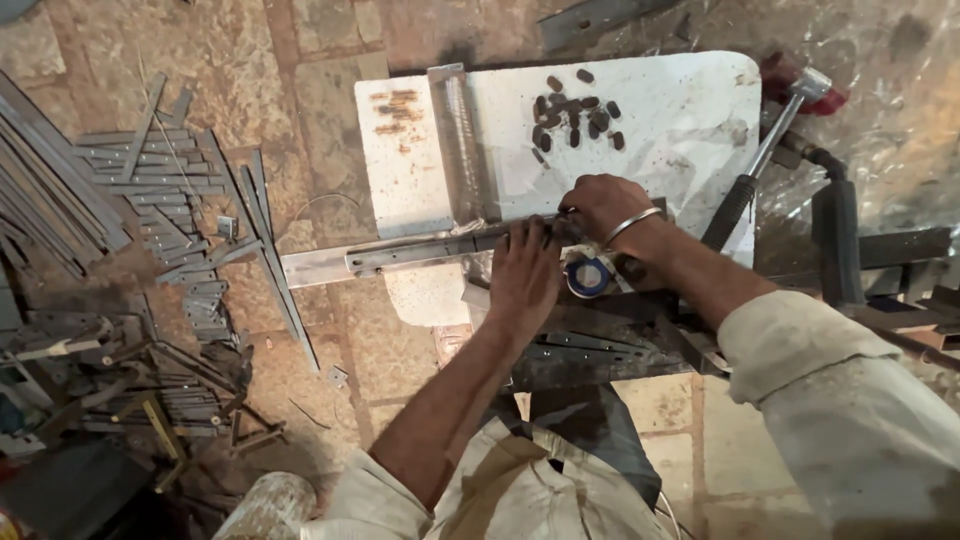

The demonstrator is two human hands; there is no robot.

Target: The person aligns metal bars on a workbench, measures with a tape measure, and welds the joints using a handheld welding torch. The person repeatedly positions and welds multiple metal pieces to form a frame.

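My left hand (522, 275) presses flat, fingers spread, on the long slotted metal strip (420, 252) lying across the white slab (690, 110), pinning it. My right hand (600, 205), just beyond, pinches something small at the strip's end; what it is I cannot tell. I judge the strip must stay dead still, so weight stays on my left palm. A blue tape roll (588, 276) sits just under my right wrist. Farther off, dark little pieces (575, 110) lie clustered, a hammer (770, 140) rests right, and cut strips (170, 200) crowd the floor left.
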